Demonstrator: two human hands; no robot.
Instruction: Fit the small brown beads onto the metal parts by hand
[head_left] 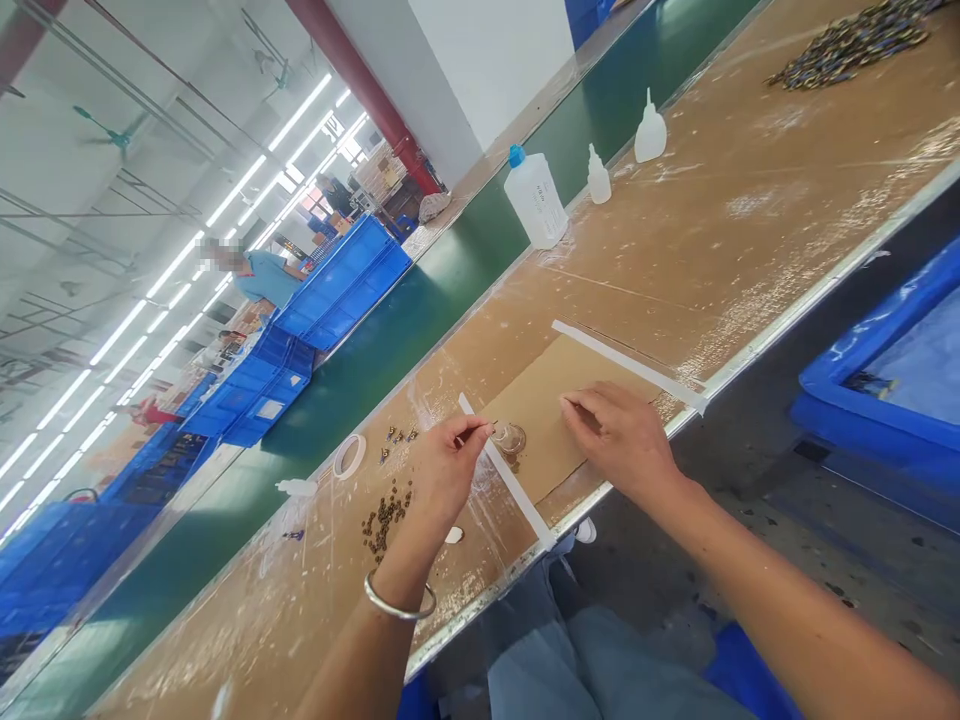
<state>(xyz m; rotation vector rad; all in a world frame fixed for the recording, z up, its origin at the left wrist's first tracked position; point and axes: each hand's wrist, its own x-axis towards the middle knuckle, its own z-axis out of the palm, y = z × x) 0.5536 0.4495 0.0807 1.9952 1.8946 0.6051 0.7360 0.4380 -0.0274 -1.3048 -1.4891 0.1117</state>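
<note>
My left hand (pixel 442 470) is closed in a pinch on a thin, small pin-like piece at its fingertips, held just left of a small clear round part (pixel 513 437) on a brown cardboard sheet (pixel 555 400). My right hand (pixel 619 435) rests on the sheet with its fingers curled and pressed together; what they hold, if anything, is hidden. A white strip (pixel 510 482) runs between the hands, and a second white strip (pixel 630 366) lies along the sheet's far side. Small dark brown parts (pixel 384 515) lie scattered left of my left hand. A silver bangle (pixel 399 603) circles my left wrist.
A white tape ring (pixel 349 455) lies near the green conveyor belt (pixel 420 310). A large bottle with a blue cap (pixel 535 198) and two small squeeze bottles (pixel 649 128) stand further along. A heap of dark parts (pixel 855 42) sits far right. Blue crates (pixel 330 290) and a person in blue (pixel 262 272) are beyond the belt.
</note>
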